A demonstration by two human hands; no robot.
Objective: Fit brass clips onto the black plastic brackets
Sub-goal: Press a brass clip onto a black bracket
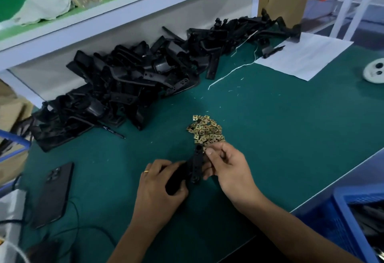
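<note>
- Currently, a person works at a green table [280,138], seen from above through a head camera.
- Left hand [160,190] grips a black plastic bracket [194,169], fingers curled round its thick lower end, near the middle of the table's near edge.
- Right hand [226,167] touches the bracket's upper arm, thumb and forefinger pinched together at its edge; they seem to be pressing a brass clip on, but the clip itself is too small to make out.
- Just beyond the hands lies a loose heap of brass clips [205,129], many pieces, so plenty remain to fit.
- Along the table's far edge sprawls a long pile of black brackets [128,84]; whether these are finished or waiting cannot be told.
- A blue crate [340,221] sits off the near right corner, holding dark parts, possibly finished ones.
- A dark phone [55,194] lies by the left edge.
- Judged overall, the work looks well short of done.
</note>
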